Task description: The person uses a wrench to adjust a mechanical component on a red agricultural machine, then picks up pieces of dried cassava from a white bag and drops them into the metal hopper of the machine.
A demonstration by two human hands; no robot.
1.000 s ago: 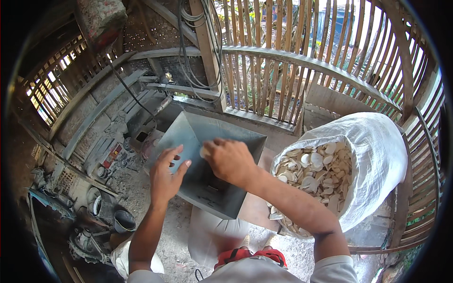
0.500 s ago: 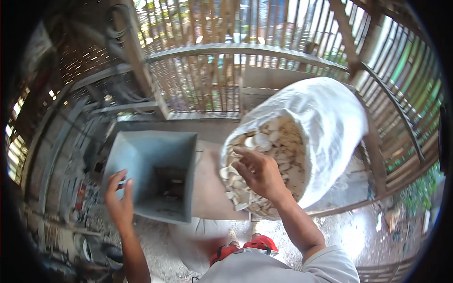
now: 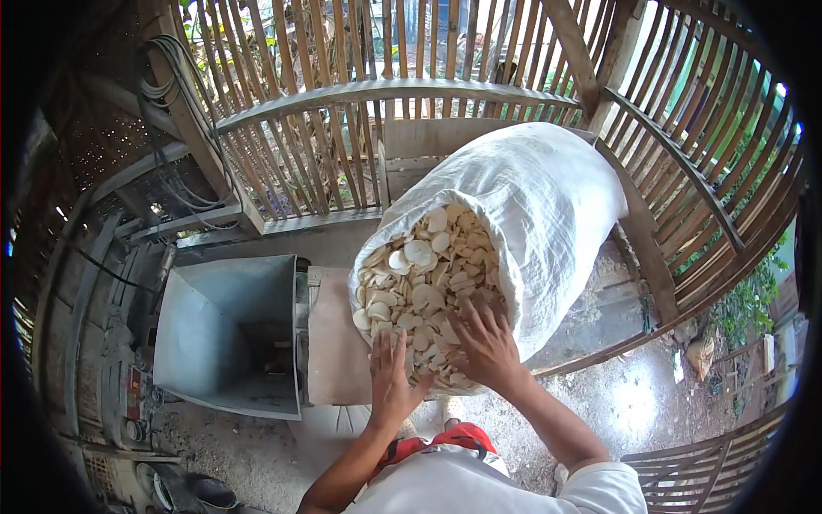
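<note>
A big white woven sack [image 3: 561, 206] lies on its side, its mouth turned toward me and full of pale, thin dried slices [image 3: 424, 270], many of them round. My right hand [image 3: 488, 347] rests on the slices at the right of the mouth, fingers spread. At the lower left edge of the mouth is my left hand [image 3: 394, 385], its fingers stretched upward against the slices and nothing gripped in it. To the left stands a square grey metal hopper [image 3: 201, 295] with sloping walls and a dark opening at the bottom.
A flat brown board [image 3: 332, 343] lies between hopper and sack. Behind runs a wooden slat wall [image 3: 342, 146] with a rail. Coiled cables [image 3: 175, 111] hang on a post at the left. A dark bucket [image 3: 214, 493] stands on the floor at lower left.
My left hand has moved right, from the hopper to the sack's mouth. My right hand has come down from above the slices onto them. The view has shifted, so the scene sits further left.
</note>
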